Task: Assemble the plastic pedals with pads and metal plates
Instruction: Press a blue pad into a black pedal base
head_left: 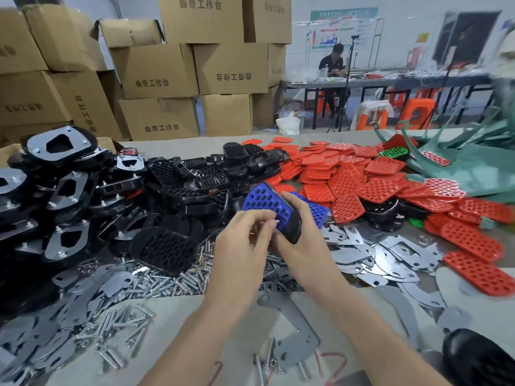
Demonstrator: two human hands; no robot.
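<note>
The right hand (303,246) grips a black pedal (293,228) above the counter (178,307). The left hand (242,246) pinches the edge of its blue pad (262,200).

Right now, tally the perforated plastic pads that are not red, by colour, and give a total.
Blue perforated plastic pads: 2, one on the held black plastic pedal, one lying just behind it.
Green perforated plastic pads: 2, one far back, one mostly hidden at the right.
Total: 4
</note>
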